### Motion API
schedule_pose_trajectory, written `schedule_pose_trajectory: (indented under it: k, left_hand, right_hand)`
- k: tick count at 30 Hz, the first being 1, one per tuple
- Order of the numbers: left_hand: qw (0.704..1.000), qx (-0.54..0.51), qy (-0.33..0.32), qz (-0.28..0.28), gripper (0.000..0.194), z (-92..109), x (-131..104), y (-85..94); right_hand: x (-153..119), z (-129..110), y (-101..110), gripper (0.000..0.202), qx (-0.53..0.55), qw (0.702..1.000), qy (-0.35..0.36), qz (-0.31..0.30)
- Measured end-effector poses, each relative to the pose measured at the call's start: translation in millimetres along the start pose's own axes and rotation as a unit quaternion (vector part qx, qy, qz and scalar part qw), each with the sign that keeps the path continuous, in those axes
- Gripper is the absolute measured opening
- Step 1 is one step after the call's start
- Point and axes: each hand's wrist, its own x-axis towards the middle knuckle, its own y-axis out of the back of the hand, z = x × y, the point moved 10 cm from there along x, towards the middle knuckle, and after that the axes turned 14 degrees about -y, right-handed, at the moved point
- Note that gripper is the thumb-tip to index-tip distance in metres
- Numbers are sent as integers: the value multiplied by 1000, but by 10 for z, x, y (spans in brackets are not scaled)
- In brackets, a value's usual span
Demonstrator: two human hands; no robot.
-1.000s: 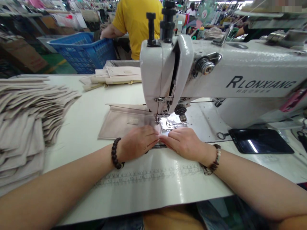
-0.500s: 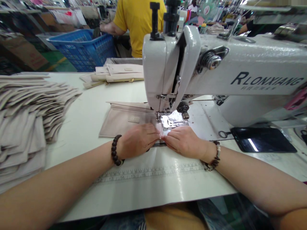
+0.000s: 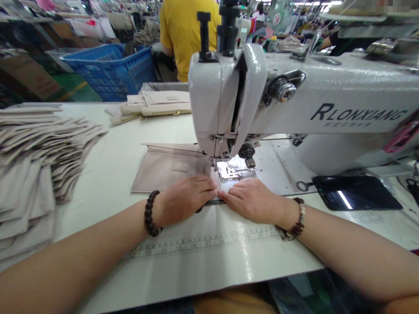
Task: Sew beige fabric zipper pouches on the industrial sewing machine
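A flat beige fabric piece with a small rectangular label lies on the table, its right edge under the needle area of a white sewing machine. My left hand is closed on the near right corner of this piece, fingertips pressed at its edge. From the other side my right hand pinches the same edge, its fingertips almost meeting the left ones just in front of the metal presser foot. The hands cover that corner. Each wrist wears a beaded bracelet.
Stacked beige fabric pieces fill the table's left side. More pieces with a zipper lie behind. A black phone and scissors rest at right. Beyond the table stand a blue basket and a person in yellow.
The view has shifted slightly, so the scene sits a little lower and further left. Both hands stay at the fabric's edge. The person in yellow has drawn an arm in from the basket.
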Motion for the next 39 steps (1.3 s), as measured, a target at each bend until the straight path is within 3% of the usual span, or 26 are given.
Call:
schedule_pose_trajectory:
  k: [5, 15, 22, 32, 39]
  left_hand:
    - [998, -16, 45, -42, 31, -90, -13, -82]
    - [991, -49, 96, -76, 19, -307, -82, -237]
    - [980, -48, 163, -104, 22, -493, -152, -333]
    - [973, -19, 192, -130, 25, -558, -163, -363]
    - [976, 1, 177, -127, 30, -526, -132, -332]
  right_hand:
    - [25, 45, -46, 22, -12, 999, -30, -27]
    - [61, 167, -101, 28, -34, 996, -83, -12]
    - [79, 193, -109, 20, -6, 995, -98, -10]
    - [94, 191, -112, 18, -13, 994, -108, -28]
    - [98, 180, -116, 16, -5, 994, -102, -31]
